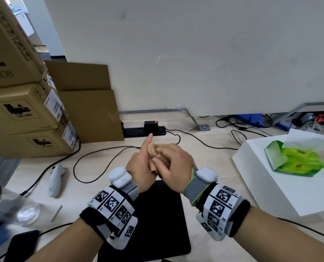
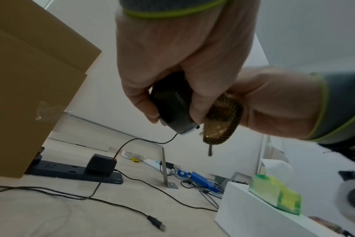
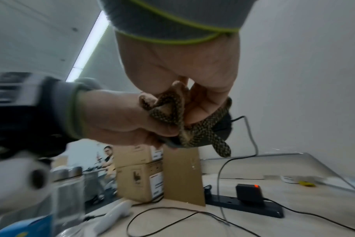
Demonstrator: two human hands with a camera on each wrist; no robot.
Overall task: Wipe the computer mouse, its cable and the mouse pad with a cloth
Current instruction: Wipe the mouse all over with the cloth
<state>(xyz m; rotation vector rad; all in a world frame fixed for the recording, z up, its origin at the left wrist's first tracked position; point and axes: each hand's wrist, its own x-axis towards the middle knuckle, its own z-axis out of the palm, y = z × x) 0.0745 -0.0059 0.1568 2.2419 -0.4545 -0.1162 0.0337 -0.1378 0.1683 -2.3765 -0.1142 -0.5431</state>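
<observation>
1. the black computer mouse [image 2: 172, 104] is held up in the air above the far edge of the mouse pad [image 1: 157, 214], clear of the bench [image 1: 93, 159].
2. the left hand [image 1: 140, 167] is curled round the mouse, thumb on one side and fingers on the other, with the forefinger pointing up in the head view.
3. the right hand [image 1: 173, 165] grips the tan waffle cloth [image 1: 157, 154], bunched and pressed against the mouse; both hands are close together and touching through the cloth.
4. the mouse's cable [image 2: 132, 141] hangs from the mouse's front end and drops toward the bench in a loose loop beyond the mouse pad.
5. the mouse pad lies flat and dark under both wrists, its near edge at the bench's front.
6. beyond the mouse pad, a black power strip [image 1: 138, 130] with a charger [image 1: 150, 125] showing a red light lies along the wall.
7. left of the mouse pad lie a white handheld device [image 1: 56, 178], a glass jar [image 1: 25, 210] and stacked cardboard boxes [image 1: 25, 114].
8. right of the mouse pad stands a white box [image 1: 270, 186] with a green tissue pack [image 1: 293, 159] on top; a strip of bare bench runs between the pad's right edge and the box.
</observation>
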